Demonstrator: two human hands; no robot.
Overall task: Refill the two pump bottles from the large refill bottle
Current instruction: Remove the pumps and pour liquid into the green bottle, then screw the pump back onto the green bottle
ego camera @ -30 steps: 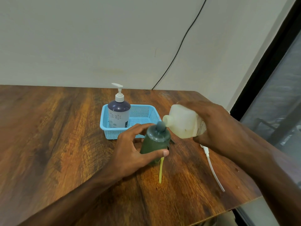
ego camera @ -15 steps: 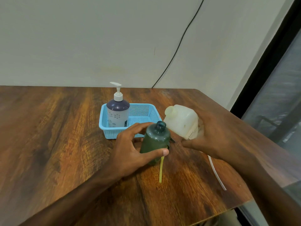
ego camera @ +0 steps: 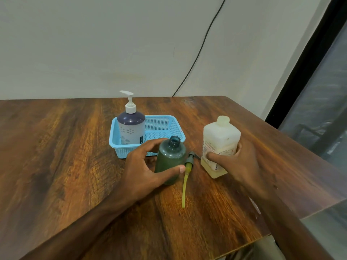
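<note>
On the table [ego camera: 56, 147], my right hand [ego camera: 242, 166] holds the refill bottle [ego camera: 219, 139] upright again after pouring, left hand [ego camera: 142, 171] clasping the seemingly filled green bottle [ego camera: 170, 158].

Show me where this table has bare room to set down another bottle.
Widest bare patch: the table left of the blue basket and the left hand. A strip lies behind the basket, another near the front edge between the forearms. Crowded: the gap between the green bottle and refill bottle, where the pump lies.
</note>
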